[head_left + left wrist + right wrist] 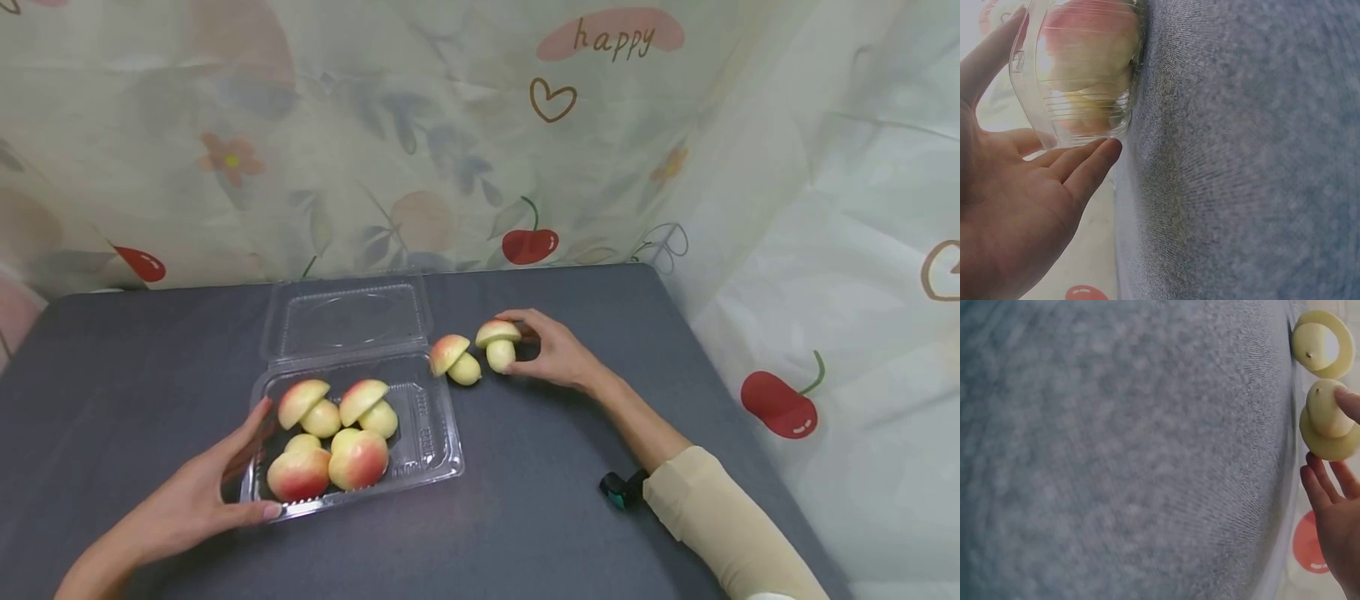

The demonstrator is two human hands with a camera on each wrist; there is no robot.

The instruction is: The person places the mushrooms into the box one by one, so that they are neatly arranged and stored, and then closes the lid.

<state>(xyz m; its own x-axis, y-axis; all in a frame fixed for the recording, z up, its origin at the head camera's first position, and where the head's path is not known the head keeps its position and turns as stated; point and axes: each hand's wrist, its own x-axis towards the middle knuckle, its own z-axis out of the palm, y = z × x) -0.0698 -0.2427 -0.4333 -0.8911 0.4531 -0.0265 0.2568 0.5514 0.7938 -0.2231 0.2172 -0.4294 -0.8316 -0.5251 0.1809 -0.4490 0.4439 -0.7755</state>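
My left hand [197,493] spans the left side of an open clear plastic clamshell box [438,450], its straight thumb at the front corner and a finger along the side. In the left wrist view, straight fingers [1088,165] touch the box's ribbed wall [1082,122]. Several red-and-yellow mushroom-shaped pieces [360,460] lie in the box's left part. Right of the box, my right hand [558,354] pinches another mushroom-shaped piece [499,343], thumb against its pale stem [1329,412], fingertips at the cap. Beside it, one more mushroom-shaped piece [453,360] lies tilted near the box's back right corner.
The box's clear lid [348,321] is folded back flat toward the wall. A dark grey cloth [540,517] covers the table. Behind it and on the right hang pale printed sheets [442,167]. A black device [622,490] shows at my right wrist.
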